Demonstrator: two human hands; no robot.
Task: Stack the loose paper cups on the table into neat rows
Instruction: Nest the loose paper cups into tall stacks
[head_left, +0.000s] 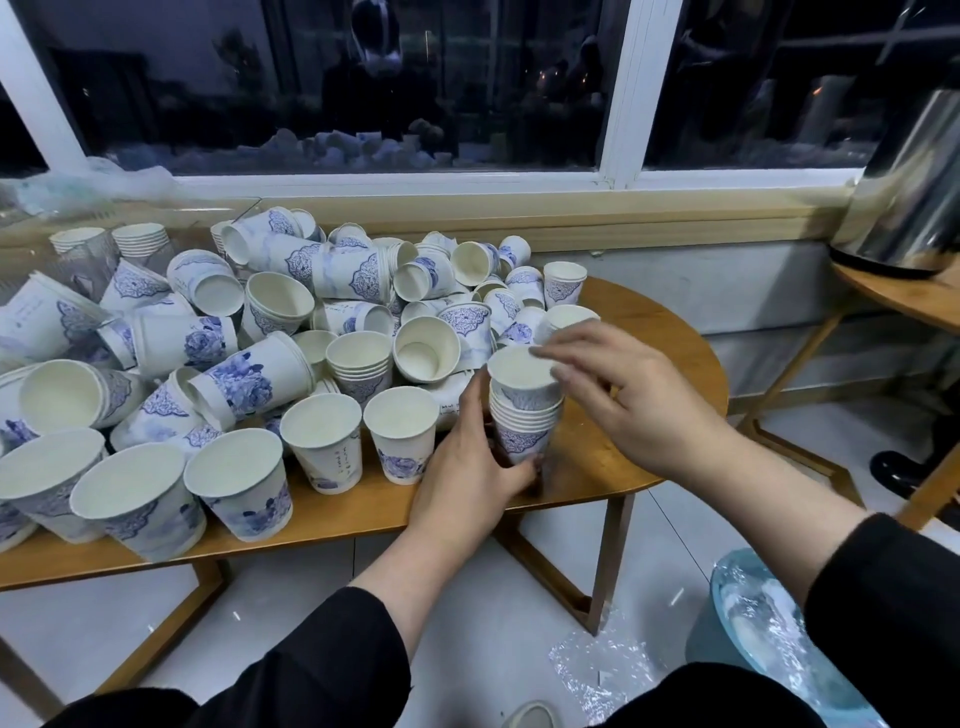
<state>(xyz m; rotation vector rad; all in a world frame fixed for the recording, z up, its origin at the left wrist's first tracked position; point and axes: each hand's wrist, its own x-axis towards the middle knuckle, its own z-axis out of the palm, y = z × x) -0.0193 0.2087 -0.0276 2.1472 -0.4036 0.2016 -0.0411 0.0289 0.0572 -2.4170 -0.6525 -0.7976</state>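
Near edge, right of the table (613, 467): a bin (748, 618) on the floor, lined with clear plastic; its contents cannot be made out. On the table's near right part, a stack (524, 410) of nested cups stands upright, mouth up. Left hand (467, 457): fingers curled round the stack's base, holding it. Right hand (618, 384): fingers loosely spread, fingertips touching the rim of the stack's top cup, gripping nothing. Left of the stack, a row of single cups (322, 441) stands upright, each showing only a white interior. Behind the stack, a pile (322, 312) of loose cups, many on their sides, some nested in short stacks. Beyond the pile, the window (363, 88). Far right of the stack, a steel vessel (904, 187) on a second table.
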